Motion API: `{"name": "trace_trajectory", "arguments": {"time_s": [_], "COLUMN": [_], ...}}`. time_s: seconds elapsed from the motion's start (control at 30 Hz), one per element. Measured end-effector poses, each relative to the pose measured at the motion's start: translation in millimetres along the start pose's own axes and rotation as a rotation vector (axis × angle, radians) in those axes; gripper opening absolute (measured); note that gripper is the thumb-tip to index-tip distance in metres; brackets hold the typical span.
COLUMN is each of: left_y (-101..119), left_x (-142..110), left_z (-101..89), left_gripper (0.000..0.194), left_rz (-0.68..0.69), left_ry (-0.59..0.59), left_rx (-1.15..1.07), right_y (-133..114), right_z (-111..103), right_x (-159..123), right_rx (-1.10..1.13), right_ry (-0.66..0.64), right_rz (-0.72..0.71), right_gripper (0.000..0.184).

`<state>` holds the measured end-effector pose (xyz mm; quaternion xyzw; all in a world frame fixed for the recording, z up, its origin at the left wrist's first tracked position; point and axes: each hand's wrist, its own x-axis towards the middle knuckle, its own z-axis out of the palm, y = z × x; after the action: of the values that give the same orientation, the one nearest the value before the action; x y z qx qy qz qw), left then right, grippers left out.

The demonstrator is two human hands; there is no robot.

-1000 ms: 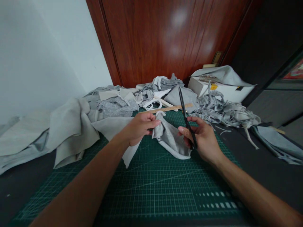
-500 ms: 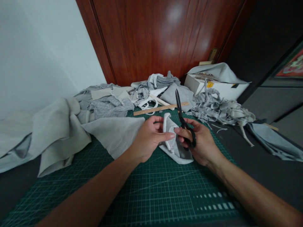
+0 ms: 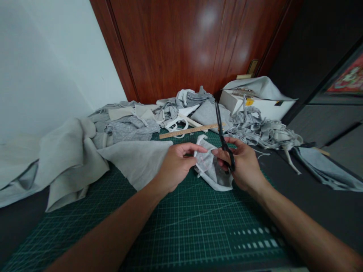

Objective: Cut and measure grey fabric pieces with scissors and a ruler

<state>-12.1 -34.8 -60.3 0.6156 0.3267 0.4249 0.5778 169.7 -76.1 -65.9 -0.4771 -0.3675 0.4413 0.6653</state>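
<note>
A small light-grey fabric piece (image 3: 216, 176) with a thick, pale rolled edge is held up a little above the green cutting mat (image 3: 181, 234). My left hand (image 3: 176, 166) pinches its left edge, the index finger reaching over the cloth. Black scissors (image 3: 220, 126) rest in my right hand (image 3: 242, 162), blades pointing up and away and closed together. The right thumb and forefinger also grip the fabric's upper edge. Just left of my left hand lies a larger flat grey cloth (image 3: 141, 160).
Behind the hands are a wooden ruler (image 3: 187, 131), white-handled scissors (image 3: 177, 124) and piled grey cloth (image 3: 132, 128). Fabric strips (image 3: 263, 128) heap up at the right before a white box (image 3: 263, 107). Draped cloth (image 3: 65, 151) covers the left side. A wooden door (image 3: 176, 49) stands behind.
The fabric has been turned and spread, so more of its inner face shows. My left index finger has stretched out over it. The scissors have shifted slightly right and stand more upright.
</note>
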Motion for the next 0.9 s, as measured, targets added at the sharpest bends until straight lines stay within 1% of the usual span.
{"name": "trace_trajectory", "arguments": {"time_s": [0.1,0.23,0.3,0.37,0.5,0.6,0.67,0.77,0.83,0.9], "left_y": [0,0,1,4,14,25,30,32,32,31], "left_x": [-1,-2,-1,1,6,6,4,2,2,4], "left_z": [0.8,2.0,0.8,-1.7,-6.8,-7.5,-7.4,-10.4,-16.2,-24.8], "left_gripper": [0.027,0.042,0.046,0.048,0.057,0.061,0.065,0.074,0.078,0.078], "left_rz": [-0.005,0.005,0.007,0.025,0.096,0.148,0.164,0.141,0.133,0.140], "left_ry": [0.049,0.087,0.086,0.060,0.021,0.028,0.015,0.009,0.037,0.077], "left_rx": [0.022,0.015,0.014,-0.017,-0.148,-0.259,-0.332,-0.402,-0.405,-0.393], "right_y": [-3,-4,-4,-7,-30,-50,-56,-51,-41,-30], "right_z": [3,5,4,5,10,17,22,23,20,15], "right_x": [-2,-5,-5,-1,17,30,33,26,17,7], "right_rx": [-0.029,-0.069,-0.073,-0.088,-0.139,-0.159,-0.142,-0.147,-0.200,-0.202], "right_ry": [0.006,-0.004,-0.002,0.002,-0.023,-0.051,-0.071,-0.099,-0.136,-0.195], "right_rz": [-0.032,-0.048,-0.051,-0.055,-0.112,-0.215,-0.278,-0.319,-0.262,-0.194], "right_gripper": [0.085,0.080,0.080,0.081,0.078,0.074,0.072,0.062,0.051,0.047]}}
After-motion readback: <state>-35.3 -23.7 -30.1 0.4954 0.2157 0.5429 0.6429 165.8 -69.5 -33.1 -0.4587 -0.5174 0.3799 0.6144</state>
